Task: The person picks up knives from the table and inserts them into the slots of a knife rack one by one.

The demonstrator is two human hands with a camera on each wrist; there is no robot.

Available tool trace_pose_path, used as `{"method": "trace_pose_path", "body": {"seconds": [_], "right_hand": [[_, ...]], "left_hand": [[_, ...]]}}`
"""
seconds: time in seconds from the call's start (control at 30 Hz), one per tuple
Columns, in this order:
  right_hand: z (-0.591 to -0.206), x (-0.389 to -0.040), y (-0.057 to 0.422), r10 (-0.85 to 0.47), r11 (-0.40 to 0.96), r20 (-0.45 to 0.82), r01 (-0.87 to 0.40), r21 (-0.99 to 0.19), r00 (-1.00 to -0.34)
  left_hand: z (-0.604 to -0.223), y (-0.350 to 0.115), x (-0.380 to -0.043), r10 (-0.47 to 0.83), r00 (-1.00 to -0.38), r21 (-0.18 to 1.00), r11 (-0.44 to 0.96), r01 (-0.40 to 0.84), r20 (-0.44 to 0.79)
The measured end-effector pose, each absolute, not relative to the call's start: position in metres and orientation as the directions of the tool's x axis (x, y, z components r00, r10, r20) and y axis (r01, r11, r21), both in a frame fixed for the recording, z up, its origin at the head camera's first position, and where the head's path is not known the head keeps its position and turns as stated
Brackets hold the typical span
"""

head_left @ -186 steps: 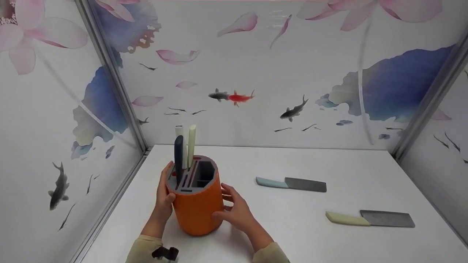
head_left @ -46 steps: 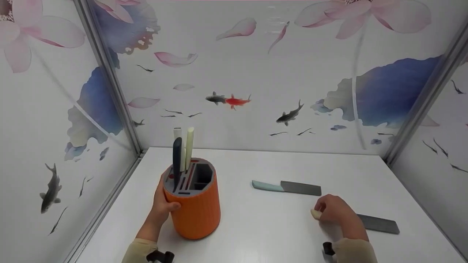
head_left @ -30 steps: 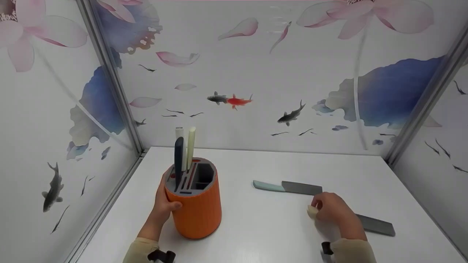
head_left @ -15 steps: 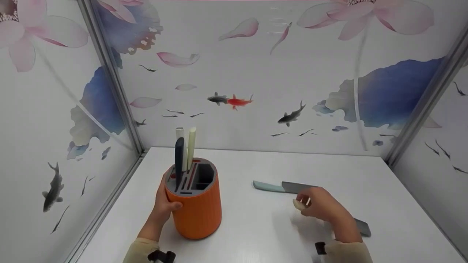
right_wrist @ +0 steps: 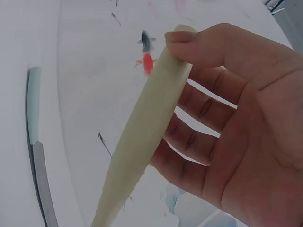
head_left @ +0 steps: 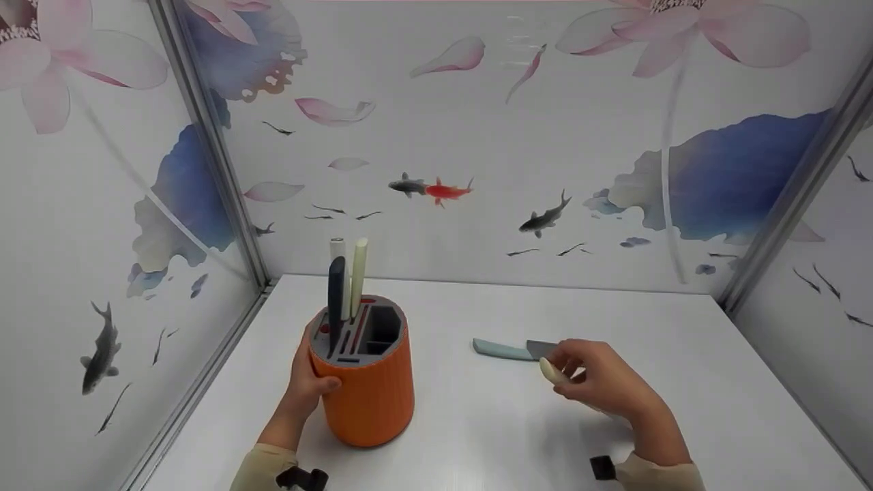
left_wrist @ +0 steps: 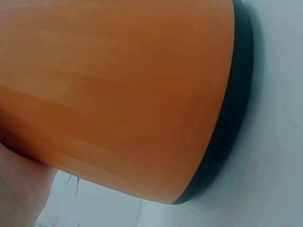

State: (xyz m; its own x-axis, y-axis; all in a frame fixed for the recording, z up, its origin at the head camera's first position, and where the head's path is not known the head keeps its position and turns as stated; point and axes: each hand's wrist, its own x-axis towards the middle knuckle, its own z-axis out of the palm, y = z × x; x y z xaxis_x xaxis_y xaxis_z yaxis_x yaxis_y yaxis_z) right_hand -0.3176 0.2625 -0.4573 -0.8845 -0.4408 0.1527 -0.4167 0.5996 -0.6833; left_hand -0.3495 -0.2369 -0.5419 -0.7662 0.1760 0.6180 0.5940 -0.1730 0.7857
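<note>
Item one. Pale yellow-green handle (right_wrist: 142,118), taken by me for a knife's; raised over the worktop (head_left: 470,443), slanted, butt end towards the block. Right hand (head_left: 603,385): grip pinching it, thumb near the butt, fingers behind. Blade not made out in any view. Hazard: with the thumb so close to the end, the blade's weight might twist the handle, and the wrist might not see where the edge swings.

Item two. Blue-handled knife (head_left: 501,349), flat on the worktop, its blade partly behind the right hand in the head view; contact cannot be judged. Hazard: a low sweep leftward could clip it or set it sliding.

Item three. Orange knife block (head_left: 368,402), upright, dark base (left_wrist: 232,104) down on the worktop. Left hand (head_left: 305,382): grip clasping its side, thumb round the front. Hazard: a blade put to a narrow slot off line would probably catch the rim, or tip the block if the left hand slackened; a missed slot would bring steel near that thumb.

Item four. Dark handle (head_left: 335,293), white handle (head_left: 337,247) and slim cream handle (head_left: 359,273), standing in the block's left part; likely obstacles to a hand coming over. Large compartment (head_left: 383,322) on the right, unobstructed above.

Item five. Margins: bare worktop between block and blue-handled knife; back wall (head_left: 477,256) beyond the far edge; left wall (head_left: 48,225) closer to the block than the right.
</note>
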Motion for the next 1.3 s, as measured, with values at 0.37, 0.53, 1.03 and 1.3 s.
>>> {"method": "trace_pose_path", "body": {"seconds": [0.37,0.53,1.03,1.3], "right_hand": [[-0.444,-0.307,0.257,-0.411,0.515,0.283,-0.476,-0.713,-0.867],[-0.439,-0.301,0.255,-0.372,0.486,0.362,-0.512,-0.708,-0.855],[-0.437,-0.294,0.254,-0.198,0.366,0.496,-0.533,-0.763,-0.845],[-0.431,-0.289,0.241,-0.046,0.301,0.614,-0.597,-0.744,-0.788]], "left_hand": [[-0.543,-0.237,-0.350,0.167,-0.774,0.791,-0.153,0.592,0.611],[-0.542,-0.237,-0.351,0.167,-0.770,0.788,-0.156,0.596,0.616],[-0.543,-0.236,-0.351,0.173,-0.775,0.794,-0.176,0.582,0.607],[-0.541,-0.237,-0.351,0.174,-0.772,0.791,-0.166,0.589,0.612]]}}
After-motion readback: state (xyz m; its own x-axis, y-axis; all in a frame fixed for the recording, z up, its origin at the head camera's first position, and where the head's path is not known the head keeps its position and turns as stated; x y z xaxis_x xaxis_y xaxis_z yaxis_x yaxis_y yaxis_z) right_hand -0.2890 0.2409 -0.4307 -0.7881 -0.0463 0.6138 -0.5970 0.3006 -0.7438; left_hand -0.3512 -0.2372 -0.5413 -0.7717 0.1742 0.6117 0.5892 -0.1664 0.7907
